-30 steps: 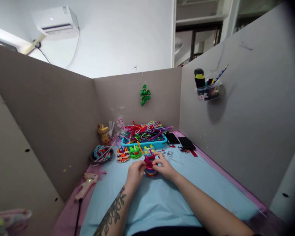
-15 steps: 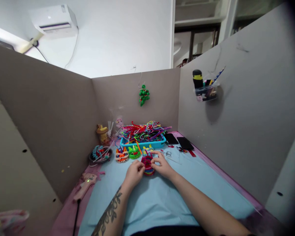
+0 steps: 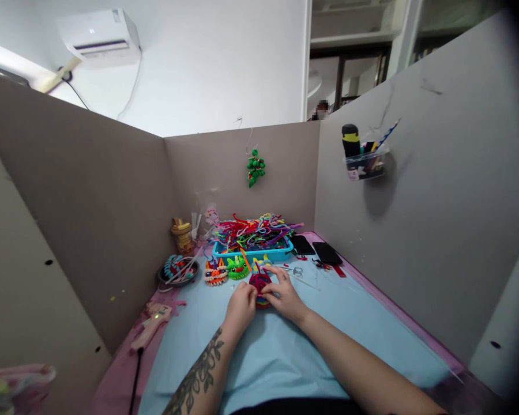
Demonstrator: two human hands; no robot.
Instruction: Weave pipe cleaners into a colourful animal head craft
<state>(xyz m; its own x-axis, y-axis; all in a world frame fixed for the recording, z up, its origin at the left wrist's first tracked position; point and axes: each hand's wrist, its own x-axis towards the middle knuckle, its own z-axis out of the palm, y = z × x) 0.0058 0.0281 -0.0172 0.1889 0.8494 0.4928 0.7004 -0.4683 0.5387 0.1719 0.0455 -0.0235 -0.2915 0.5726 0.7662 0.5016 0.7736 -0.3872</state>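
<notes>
A blue-sheeted counter [image 3: 363, 346] spreads wide toward its right edge as the left hand [image 3: 241, 302] and right hand [image 3: 285, 297], both hands narrowed, pinch a crimson fuzzy piece [image 3: 259, 282] near mid-counter, closer together than a second earlier. Just beyond, an orange-and-white figure [image 3: 216, 274] and a green figure [image 3: 237, 268] stand before a blue tray [image 3: 263, 254] heaped with fuzzy stems [image 3: 255, 229], blocking the far edge below a gray partition [image 3: 288, 173].

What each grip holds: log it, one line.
left grip: holding magenta piece | right grip: holding magenta piece | beyond: orange piece, green piece, blue tray
</notes>
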